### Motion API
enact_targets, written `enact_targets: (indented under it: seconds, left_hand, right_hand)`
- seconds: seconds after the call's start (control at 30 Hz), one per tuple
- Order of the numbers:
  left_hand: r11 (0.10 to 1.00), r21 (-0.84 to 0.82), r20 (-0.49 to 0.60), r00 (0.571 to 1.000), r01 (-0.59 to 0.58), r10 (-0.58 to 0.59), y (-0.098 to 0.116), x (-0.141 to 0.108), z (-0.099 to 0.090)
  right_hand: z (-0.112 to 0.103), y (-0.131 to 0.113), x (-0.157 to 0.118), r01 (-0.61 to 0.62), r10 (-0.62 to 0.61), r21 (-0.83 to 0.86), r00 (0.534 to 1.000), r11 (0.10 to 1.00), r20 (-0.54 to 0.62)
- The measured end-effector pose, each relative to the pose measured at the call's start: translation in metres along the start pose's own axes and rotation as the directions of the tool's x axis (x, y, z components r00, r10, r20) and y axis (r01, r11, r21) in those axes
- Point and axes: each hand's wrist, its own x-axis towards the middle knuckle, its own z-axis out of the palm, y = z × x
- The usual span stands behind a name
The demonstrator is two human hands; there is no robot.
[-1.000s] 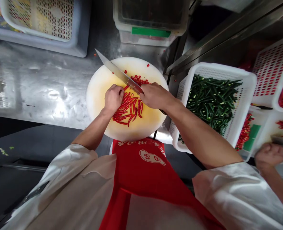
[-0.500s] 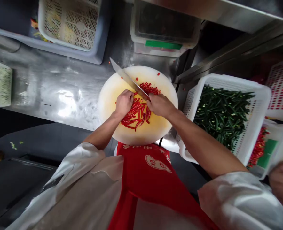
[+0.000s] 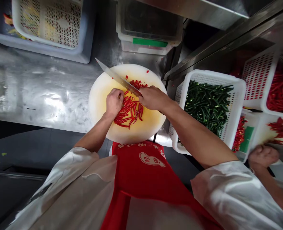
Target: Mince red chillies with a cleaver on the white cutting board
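My right hand is closed around the handle of a kitchen knife, whose long blade slants up to the left over the round white cutting board. My left hand is curled, its fingertips just below the blade beside whole red chili peppers; whatever the fingers pinch is hidden. Beyond the blade lies a small heap of chopped red chili, with a few loose pieces scattered near the board's far edge.
To the right, a white basket holds green chilies, with another basket of red chilies beyond. A co-worker's hand grips a blade at far right. A lidded clear box and a grey tub stand behind the board.
The whole view has shifted, so things appear further left and more of the co-worker's area shows. My left hand sits slightly further from the blade; the knife stays in my right hand.
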Motion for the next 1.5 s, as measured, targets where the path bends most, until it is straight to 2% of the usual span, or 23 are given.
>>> enact_targets:
  seconds: [0.23,0.47,0.7,0.9,1.0,1.17,1.37,1.5]
  left_hand:
    - [0.999,0.032,0.064,0.997,-0.038,0.036,-0.003,0.003,0.005]
    - [0.996,0.067,0.062,0.997,-0.058,0.054,-0.003,0.007,0.006]
    - [0.999,0.040,0.063,0.998,-0.009,0.006,0.000,0.007,0.007]
    - [0.998,0.058,0.047,0.999,0.024,-0.027,-0.002,0.002,-0.001]
    - [0.994,0.101,0.033,0.999,0.029,-0.032,-0.007,-0.006,-0.006]
    - [0.991,0.129,0.068,0.997,-0.040,0.031,-0.009,-0.021,-0.010]
    - [0.986,0.154,0.137,0.990,-0.065,0.044,-0.004,-0.034,-0.018]
    - [0.978,0.190,0.132,0.990,-0.082,0.057,0.018,-0.038,-0.006]
  right_hand:
    - [0.022,0.004,0.005,-0.065,0.065,0.003,0.997,0.998,-0.033]
    - [-0.009,0.009,0.003,0.013,-0.013,-0.001,1.000,1.000,0.016]
    - [0.020,0.004,0.005,-0.035,0.036,0.024,0.999,0.999,-0.027]
    - [-0.007,0.004,0.003,0.029,-0.029,-0.002,1.000,1.000,-0.006]
    - [-0.001,0.002,0.004,0.015,-0.015,0.021,1.000,1.000,0.000]
    - [0.020,0.005,0.009,0.030,-0.029,0.017,0.998,0.999,-0.060]
    - [0.002,0.020,-0.010,0.045,-0.044,0.007,0.989,0.999,-0.139]
    - [-0.002,0.028,-0.037,-0.004,0.018,0.057,0.969,0.998,-0.245]
